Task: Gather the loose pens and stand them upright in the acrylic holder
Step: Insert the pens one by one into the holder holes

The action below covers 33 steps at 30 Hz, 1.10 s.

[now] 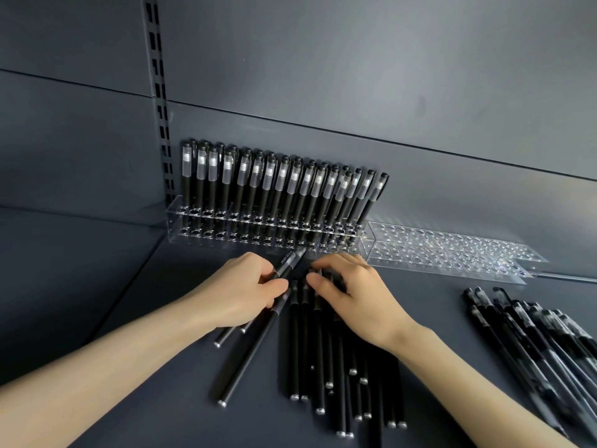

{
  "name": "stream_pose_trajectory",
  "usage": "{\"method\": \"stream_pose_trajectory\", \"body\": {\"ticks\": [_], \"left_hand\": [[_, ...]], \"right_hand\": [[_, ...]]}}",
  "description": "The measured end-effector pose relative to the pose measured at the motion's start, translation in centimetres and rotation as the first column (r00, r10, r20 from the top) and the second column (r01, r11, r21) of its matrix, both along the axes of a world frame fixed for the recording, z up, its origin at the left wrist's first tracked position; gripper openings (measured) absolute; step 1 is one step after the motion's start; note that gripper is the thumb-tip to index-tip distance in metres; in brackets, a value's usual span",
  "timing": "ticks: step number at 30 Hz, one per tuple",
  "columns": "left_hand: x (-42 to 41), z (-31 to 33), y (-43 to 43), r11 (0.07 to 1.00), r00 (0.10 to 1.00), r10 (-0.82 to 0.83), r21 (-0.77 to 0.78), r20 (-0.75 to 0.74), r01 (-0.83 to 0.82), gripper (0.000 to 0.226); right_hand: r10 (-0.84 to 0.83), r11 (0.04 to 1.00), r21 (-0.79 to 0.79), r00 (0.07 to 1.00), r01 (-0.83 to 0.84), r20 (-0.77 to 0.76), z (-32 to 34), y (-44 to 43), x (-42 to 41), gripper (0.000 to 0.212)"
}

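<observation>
Our left hand (255, 292) pinches one black pen (289, 265) between thumb and fingers, its clear cap tilted up toward the acrylic holder (265, 227). A few more pens lie under the palm. Our right hand (352, 295) curls its fingers over the cap ends of the loose pens (323, 350), with the thumb on their near side, so it grips the bunch. Those pens lie side by side at the middle of the shelf (433, 299), barrels pointing toward its front edge. We see the acrylic holder against the shelf's back edge, beside the slotted upright (161, 124), with rows of standing pens (277, 189), caps up. A second holder (452, 247) adjoins it on the right. Another heap of pens (533, 334) lies near the right edge.
</observation>
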<state>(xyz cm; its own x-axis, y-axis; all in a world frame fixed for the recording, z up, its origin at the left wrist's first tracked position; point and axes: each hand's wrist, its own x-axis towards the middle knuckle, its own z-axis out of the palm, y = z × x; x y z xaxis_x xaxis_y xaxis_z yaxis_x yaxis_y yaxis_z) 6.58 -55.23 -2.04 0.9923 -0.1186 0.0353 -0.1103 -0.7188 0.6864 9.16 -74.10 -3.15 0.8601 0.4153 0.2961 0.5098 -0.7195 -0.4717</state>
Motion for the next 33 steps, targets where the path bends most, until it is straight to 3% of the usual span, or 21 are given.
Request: {"method": "stream_pose_trajectory", "body": {"ticks": [2, 4, 7, 9, 14, 19, 25, 33], "left_hand": [[-0.2, 0.2, -0.2, 0.992, 1.0, 0.009, -0.124, 0.005, -0.008, 0.032], [-0.5, 0.5, -0.6, 0.965, 0.999, 0.0, -0.263, 0.051, 0.013, 0.028], [-1.0, 1.0, -1.2, 0.896, 0.991, -0.11, -0.425, 0.079, 0.133, 0.026], [-1.3, 1.0, -1.4, 0.862, 0.977, -0.2, -0.461, 0.074, 0.211, 0.025], [-1.3, 0.9, -1.5, 0.829, 0.987, -0.156, -0.537, 0.043, 0.155, 0.023], [-0.5, 0.5, -0.9, 0.823, 0.998, 0.056, -0.567, 0.043, -0.022, 0.023], [-0.2, 0.6, -1.3, 0.805, 0.996, 0.076, -0.592, 0.046, -0.034, 0.029], [0.0, 0.3, -1.5, 0.823, 0.996, 0.065, -0.568, 0.062, -0.018, 0.027]], "right_hand": [[-0.01, 0.997, 0.076, 1.0, 0.012, -0.026, 0.3, 0.1, -0.2, 0.031], [0.012, 0.963, 0.267, 0.994, 0.018, -0.113, 0.8, 0.4, -0.5, 0.031], [0.143, 0.781, 0.625, 0.972, 0.006, -0.188, 1.7, 1.0, -0.9, 0.02], [0.171, 0.658, 0.753, 0.971, 0.013, -0.167, 2.2, 1.1, -1.0, 0.018], [0.163, 0.548, 0.836, 0.977, 0.026, -0.138, 3.0, 1.0, -1.2, 0.004], [-0.06, 0.453, 0.891, 0.998, 0.02, 0.008, 5.5, -0.6, -0.1, 0.027], [-0.318, 0.623, 0.781, 0.926, 0.043, 0.203, 6.4, -1.8, 2.4, 0.037], [-0.355, 0.739, 0.671, 0.882, 0.061, 0.31, 6.0, -2.1, 5.2, 0.033]]}}
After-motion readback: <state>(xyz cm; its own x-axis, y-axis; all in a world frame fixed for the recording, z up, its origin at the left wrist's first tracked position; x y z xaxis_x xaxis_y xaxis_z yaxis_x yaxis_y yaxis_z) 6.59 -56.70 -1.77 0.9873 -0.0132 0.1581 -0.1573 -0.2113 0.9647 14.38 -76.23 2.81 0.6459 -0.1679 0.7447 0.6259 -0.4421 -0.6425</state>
